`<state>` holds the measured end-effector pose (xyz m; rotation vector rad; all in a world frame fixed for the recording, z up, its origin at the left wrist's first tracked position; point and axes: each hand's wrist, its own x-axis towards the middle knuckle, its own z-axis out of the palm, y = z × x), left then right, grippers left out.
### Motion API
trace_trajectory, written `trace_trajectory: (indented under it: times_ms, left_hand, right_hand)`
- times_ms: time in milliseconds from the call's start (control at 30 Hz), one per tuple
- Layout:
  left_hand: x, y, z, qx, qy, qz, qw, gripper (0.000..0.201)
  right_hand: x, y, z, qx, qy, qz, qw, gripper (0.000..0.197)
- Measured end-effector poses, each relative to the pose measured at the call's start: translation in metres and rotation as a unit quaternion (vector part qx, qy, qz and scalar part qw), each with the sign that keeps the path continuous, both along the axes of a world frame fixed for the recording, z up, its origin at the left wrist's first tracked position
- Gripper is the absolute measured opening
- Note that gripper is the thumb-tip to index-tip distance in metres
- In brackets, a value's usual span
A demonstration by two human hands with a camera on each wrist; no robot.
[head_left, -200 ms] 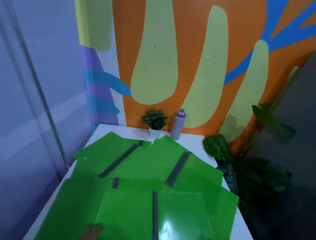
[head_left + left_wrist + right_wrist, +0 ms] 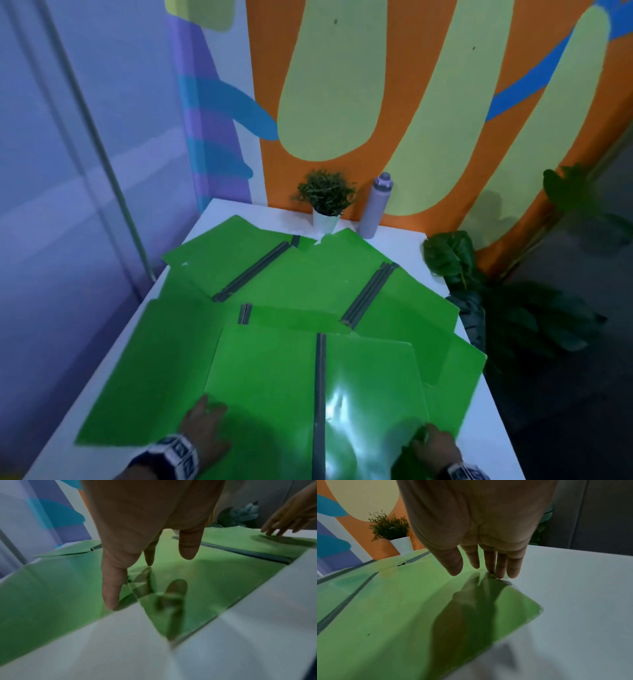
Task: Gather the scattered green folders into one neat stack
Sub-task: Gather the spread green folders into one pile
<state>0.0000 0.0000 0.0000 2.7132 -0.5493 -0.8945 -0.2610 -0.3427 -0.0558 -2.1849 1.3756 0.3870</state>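
Several green folders with grey spines lie fanned and overlapping on the white table [image 2: 493, 428]. The nearest folder [image 2: 274, 377] lies open and flat on top of the others. My left hand [image 2: 205, 425] rests at its left edge, and in the left wrist view the left hand [image 2: 149, 555] has straight fingers whose tips touch that folder [image 2: 214, 581]. My right hand [image 2: 436, 445] is at the folder's right edge; its straight fingertips [image 2: 500, 573] touch the edge of the folder [image 2: 402, 608]. Neither hand grips anything.
A small potted plant [image 2: 325, 202] and a purple bottle [image 2: 376, 205] stand at the table's far edge against the painted wall. A large leafy plant [image 2: 452, 260] stands off the right side. A metal pole [image 2: 102, 154] runs along the left.
Both hands have moved forward into the head view onto the nearest folder; before, only the left fingertips showed at the bottom edge.
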Motion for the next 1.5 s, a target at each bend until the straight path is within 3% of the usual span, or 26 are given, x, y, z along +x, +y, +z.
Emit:
trace_trajectory:
  times_ms: [233, 300, 433, 533, 633, 700, 767, 900, 1000, 1133, 1233, 1300, 1400, 1500]
  left_hand:
    - [-0.008, 0.003, 0.0, 0.023, 0.011, -0.016, 1.0, 0.077]
    - [-0.006, 0.002, 0.003, 0.014, 0.021, -0.008, 1.0, 0.075]
    - [0.0, -0.004, 0.023, -0.008, 0.037, 0.018, 0.999, 0.08]
    - [0.007, -0.018, 0.055, -0.106, 0.055, 0.04, 0.992, 0.091]
    - [0.009, -0.037, 0.105, -0.211, 0.085, 0.034, 0.973, 0.103]
    - [0.005, -0.047, 0.138, -0.299, 0.136, 0.022, 0.944, 0.114]
    - [-0.003, -0.055, 0.164, -0.375, 0.184, 0.002, 0.909, 0.112]
    - [-0.015, -0.063, 0.172, -0.442, 0.191, 0.058, 0.875, 0.077]
    - [-0.014, -0.063, 0.16, -0.449, 0.195, 0.105, 0.865, 0.07]
    - [-0.014, -0.066, 0.139, -0.439, 0.223, 0.126, 0.861, 0.07]
    - [-0.006, -0.07, 0.109, -0.381, 0.185, 0.119, 0.898, 0.053]
    - [0.005, -0.067, 0.077, -0.295, 0.089, 0.126, 0.943, 0.049]
    - [0.021, -0.049, 0.027, -0.139, -0.016, 0.147, 0.979, 0.066]
    - [0.029, -0.024, -0.007, 0.0, -0.038, 0.117, 0.992, 0.085]
  right_hand:
    - [0.02, 0.023, 0.055, 0.071, -0.035, -0.085, 0.993, 0.023]
    - [0.027, 0.027, 0.07, 0.061, -0.124, -0.124, 0.983, 0.029]
    - [0.041, 0.025, 0.108, 0.065, -0.309, -0.168, 0.934, 0.033]
    - [0.053, 0.019, 0.14, 0.083, -0.417, -0.17, 0.889, 0.03]
    - [0.066, 0.013, 0.166, 0.114, -0.508, -0.165, 0.838, 0.046]
    - [0.074, 0.012, 0.176, 0.134, -0.559, -0.156, 0.804, 0.042]
    - [0.082, 0.018, 0.181, 0.153, -0.587, -0.137, 0.783, 0.029]
    - [0.088, 0.041, 0.174, 0.18, -0.571, -0.103, 0.794, 0.016]
    - [0.084, 0.05, 0.159, 0.2, -0.511, -0.074, 0.833, 0.068]
    - [0.084, 0.054, 0.149, 0.262, -0.463, -0.104, 0.841, 0.067]
    - [0.084, 0.055, 0.14, 0.266, -0.421, -0.127, 0.858, 0.066]
    - [0.084, 0.057, 0.134, 0.239, -0.406, -0.13, 0.873, 0.064]
    - [0.083, 0.058, 0.126, 0.203, -0.384, -0.143, 0.889, 0.06]
    - [0.08, 0.059, 0.117, 0.187, -0.36, -0.149, 0.902, 0.06]
